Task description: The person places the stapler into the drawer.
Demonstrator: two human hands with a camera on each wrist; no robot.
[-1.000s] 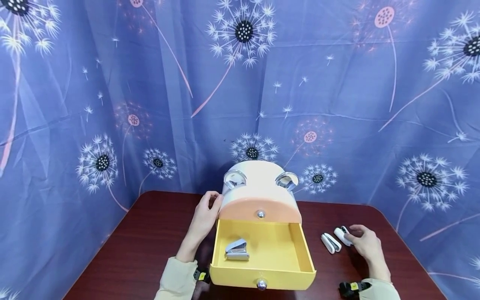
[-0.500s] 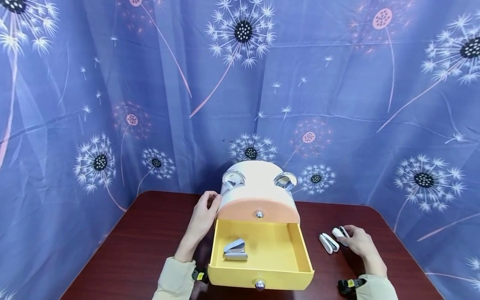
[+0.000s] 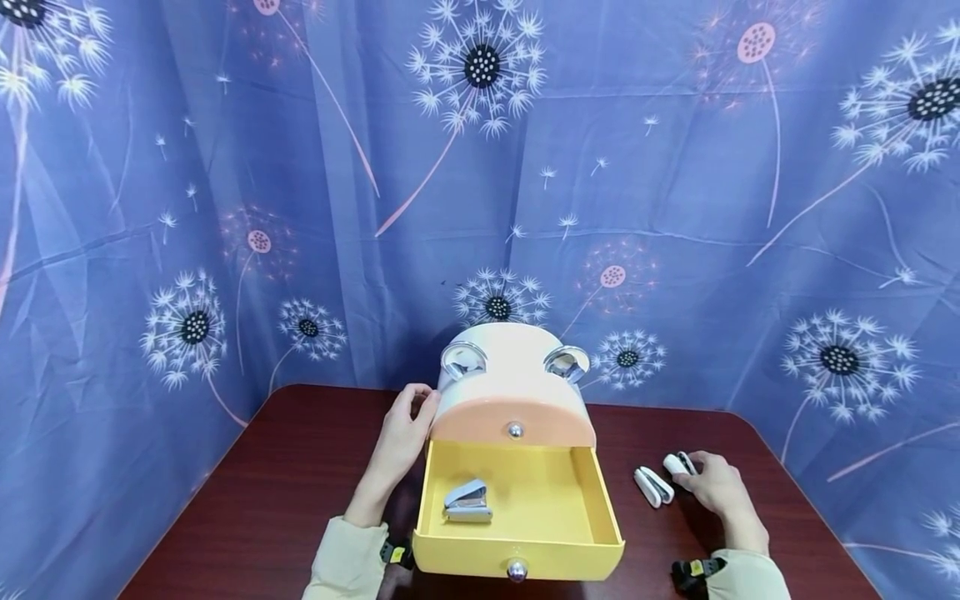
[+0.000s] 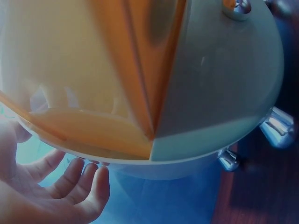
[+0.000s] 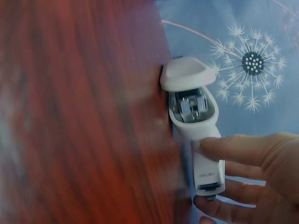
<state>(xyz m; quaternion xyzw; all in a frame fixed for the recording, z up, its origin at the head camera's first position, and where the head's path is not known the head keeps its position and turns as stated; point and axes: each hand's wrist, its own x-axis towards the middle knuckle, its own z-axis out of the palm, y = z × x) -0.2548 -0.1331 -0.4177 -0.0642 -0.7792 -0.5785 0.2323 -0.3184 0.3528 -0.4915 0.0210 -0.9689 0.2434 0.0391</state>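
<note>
The right hand pinches a white mini stapler at the right of the table — its printed part lies between the thumb and the bent fingers. A second white mini stapler rests just left of it. The left hand, fingers loosely bent round nothing, touches the side of the white drawer box; a grey-blue mini stapler sits in the pulled-out yellow drawer.
</note>
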